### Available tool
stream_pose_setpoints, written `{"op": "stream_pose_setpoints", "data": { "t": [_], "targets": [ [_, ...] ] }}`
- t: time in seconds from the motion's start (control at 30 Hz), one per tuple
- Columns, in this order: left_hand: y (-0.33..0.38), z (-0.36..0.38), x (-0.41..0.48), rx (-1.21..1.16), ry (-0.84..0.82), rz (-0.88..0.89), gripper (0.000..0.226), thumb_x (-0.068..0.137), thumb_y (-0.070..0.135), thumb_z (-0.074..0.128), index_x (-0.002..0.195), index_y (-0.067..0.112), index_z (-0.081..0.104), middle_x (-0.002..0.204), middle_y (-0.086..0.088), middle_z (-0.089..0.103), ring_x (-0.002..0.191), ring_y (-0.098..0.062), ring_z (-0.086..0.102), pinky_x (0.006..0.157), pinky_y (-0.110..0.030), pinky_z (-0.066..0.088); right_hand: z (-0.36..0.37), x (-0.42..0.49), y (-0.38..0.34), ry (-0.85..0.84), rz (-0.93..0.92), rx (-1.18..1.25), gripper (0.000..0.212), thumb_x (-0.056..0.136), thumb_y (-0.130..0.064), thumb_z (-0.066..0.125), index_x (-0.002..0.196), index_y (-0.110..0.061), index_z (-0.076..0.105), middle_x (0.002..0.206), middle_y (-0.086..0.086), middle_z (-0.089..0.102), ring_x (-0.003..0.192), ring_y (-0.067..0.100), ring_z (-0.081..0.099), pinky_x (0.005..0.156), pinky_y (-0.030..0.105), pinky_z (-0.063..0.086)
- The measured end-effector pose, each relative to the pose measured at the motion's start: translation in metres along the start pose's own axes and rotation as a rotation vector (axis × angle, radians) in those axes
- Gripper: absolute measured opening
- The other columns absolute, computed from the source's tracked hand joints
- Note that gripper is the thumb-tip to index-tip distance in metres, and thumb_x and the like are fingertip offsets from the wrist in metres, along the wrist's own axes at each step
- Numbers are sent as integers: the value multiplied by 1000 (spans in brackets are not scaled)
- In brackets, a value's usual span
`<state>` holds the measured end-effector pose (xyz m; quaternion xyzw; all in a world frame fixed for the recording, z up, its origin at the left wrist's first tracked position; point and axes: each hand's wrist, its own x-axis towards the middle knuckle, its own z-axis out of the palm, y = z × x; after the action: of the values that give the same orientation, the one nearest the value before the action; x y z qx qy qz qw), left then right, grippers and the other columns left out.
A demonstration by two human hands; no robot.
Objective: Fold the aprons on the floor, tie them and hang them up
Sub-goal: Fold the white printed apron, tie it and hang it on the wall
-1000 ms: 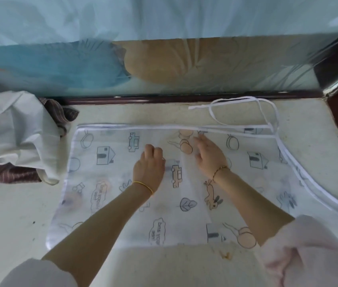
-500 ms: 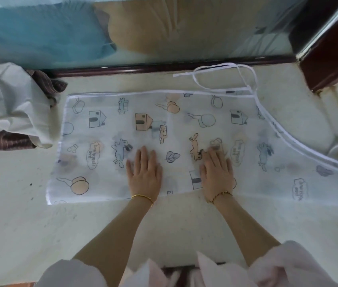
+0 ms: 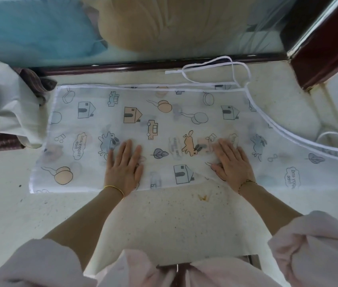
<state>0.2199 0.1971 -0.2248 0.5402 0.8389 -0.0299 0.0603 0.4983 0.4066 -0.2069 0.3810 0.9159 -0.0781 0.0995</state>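
A thin white apron (image 3: 143, 112) printed with houses, cars, balloons and animals lies folded flat on the pale floor. Its white tie strings (image 3: 215, 69) loop on the floor beyond its far right corner, and white-trimmed edges curve off to the right. My left hand (image 3: 123, 168) presses flat on the apron near its front edge, fingers straight. My right hand (image 3: 231, 163) lies flat on the apron further right, fingers together, with a small crease in the fabric beside the thumb.
A heap of white and striped cloth (image 3: 4, 106) sits on the floor at the left, touching the apron's corner. A dark wooden sill (image 3: 143, 66) under a plastic-covered panel runs along the back. A dark wooden post (image 3: 325, 48) stands at the right.
Both hands slid from the apron's far edge back toward me to its front edge, then spread apart, the right one going further right. The apron stays flat.
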Motion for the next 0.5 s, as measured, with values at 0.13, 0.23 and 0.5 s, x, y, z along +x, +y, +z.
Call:
{"op": "stream_pose_setpoints", "data": {
  "t": [0.13,0.23,0.5],
  "targets": [
    [16,-17,6,-97,175,148,47,89,46,38,111,8,55,119,-15,55,106,-35,54,94,-48,40,-16,-9,-38,325,38,110,31,66,-13,76,92,-6,61,111,14,60,104,34,57,86,42,48],
    [31,-23,9,-104,121,580,47,79,59,50,88,13,51,95,-6,58,82,-25,56,71,-34,52,-12,-32,-58,278,38,88,21,58,-19,67,75,-12,58,89,5,56,85,26,53,71,35,43],
    [43,-62,42,200,-221,824,19,95,27,46,107,14,52,94,-3,58,86,-22,57,61,-31,44,-14,-26,-43,159,48,-69,40,48,11,72,82,-5,59,81,14,59,74,33,58,54,35,51]
  ]
}}
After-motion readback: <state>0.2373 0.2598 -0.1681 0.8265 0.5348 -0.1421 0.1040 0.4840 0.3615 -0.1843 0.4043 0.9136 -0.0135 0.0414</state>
